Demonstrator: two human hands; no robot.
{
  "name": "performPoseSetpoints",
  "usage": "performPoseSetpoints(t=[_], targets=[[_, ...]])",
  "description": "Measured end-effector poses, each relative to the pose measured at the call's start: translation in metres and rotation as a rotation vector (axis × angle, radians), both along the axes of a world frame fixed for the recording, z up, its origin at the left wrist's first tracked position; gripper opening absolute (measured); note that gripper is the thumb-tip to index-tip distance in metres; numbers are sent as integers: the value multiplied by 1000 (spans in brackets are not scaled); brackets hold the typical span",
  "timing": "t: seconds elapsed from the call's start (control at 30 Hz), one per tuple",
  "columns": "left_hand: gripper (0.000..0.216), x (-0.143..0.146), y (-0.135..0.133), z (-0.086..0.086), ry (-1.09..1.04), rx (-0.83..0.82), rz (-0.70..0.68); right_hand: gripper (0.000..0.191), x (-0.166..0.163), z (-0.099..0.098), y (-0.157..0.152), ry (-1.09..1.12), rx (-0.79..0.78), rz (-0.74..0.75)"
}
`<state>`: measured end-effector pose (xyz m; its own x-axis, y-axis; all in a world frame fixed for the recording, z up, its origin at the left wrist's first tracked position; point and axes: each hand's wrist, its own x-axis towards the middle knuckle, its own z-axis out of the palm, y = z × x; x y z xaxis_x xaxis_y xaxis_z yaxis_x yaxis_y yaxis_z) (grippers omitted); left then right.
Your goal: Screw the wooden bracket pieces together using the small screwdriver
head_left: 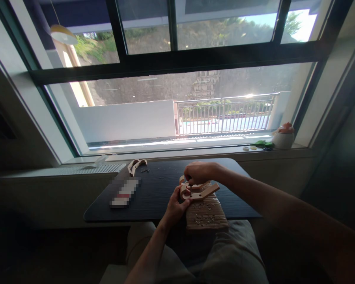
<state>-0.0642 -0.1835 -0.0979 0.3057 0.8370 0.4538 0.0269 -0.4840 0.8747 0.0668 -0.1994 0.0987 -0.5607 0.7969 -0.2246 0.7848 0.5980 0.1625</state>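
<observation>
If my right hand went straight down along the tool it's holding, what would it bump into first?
Most likely the pale, angled wooden piece, which your left hand holds. The thin dark tool in your right hand points down at it, though depth at the tip is unclear.

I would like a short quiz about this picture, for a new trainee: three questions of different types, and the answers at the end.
1. Multiple choice: which hand grips the thin dark tool? A) the left hand B) the right hand
2. True or false: the white pot stands on the windowsill.
3. Open question: what does the left hand hold?

Key: 1. B. 2. True. 3. A pale wooden part.
</observation>
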Motion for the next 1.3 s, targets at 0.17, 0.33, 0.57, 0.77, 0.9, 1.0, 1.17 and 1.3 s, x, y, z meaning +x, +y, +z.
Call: performPoseSetpoints(t=[0.17, 0.33, 0.57, 0.77, 0.9, 1.0, 1.17, 1.3], targets=[[36, 0, 0, 0, 6, -11, 7, 29, 1, -4, -2, -8, 53, -61], [35, 1, 4, -6, -23, -14, 2, 38, -4, 3, -9, -25, 93, -87], [36, 1, 0, -2, 2, -20, -9, 24, -6, 5, -9, -21, 58, -5], [36, -1, -4, 5, 14, -18, 11, 25, 1, -1, -6, -8, 54, -13], [36, 0, -2, 3, -4, -18, 4, 26, 0, -4, -7, -15, 67, -25], [36, 1, -1, 1, -21, -26, -5, 27, -3, -1, -11, -28, 75, -42], [36, 0, -1, -2, -24, -34, -5, 33, -8, 7, -15, -21, 70, 1], [34, 0, -1, -2, -28, -35, -3, 25, -8, 6, -10, -18, 46, 33]])
